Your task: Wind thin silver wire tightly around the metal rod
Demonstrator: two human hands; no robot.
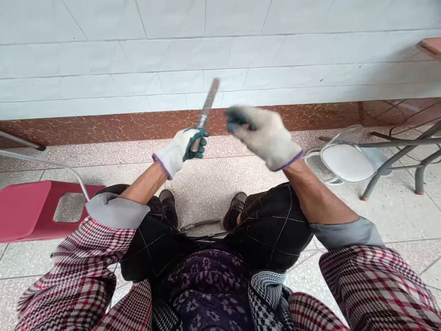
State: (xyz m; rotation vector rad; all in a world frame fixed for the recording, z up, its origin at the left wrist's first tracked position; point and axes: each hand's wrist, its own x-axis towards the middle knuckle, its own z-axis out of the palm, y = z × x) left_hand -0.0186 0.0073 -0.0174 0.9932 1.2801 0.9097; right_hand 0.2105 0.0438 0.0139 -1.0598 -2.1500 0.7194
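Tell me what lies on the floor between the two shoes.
In the head view, a metal rod lies on the tiled floor between the left shoe and right shoe.

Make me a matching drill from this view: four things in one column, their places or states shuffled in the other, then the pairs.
1. metal rod
2. right hand
3. red chair
4. white seat

a. on the floor at the right
b. gripped in the gloved left hand
c. on the floor at the left
d. gloved, blurred, beside the rod

Pairs: 1-b, 2-d, 3-c, 4-a
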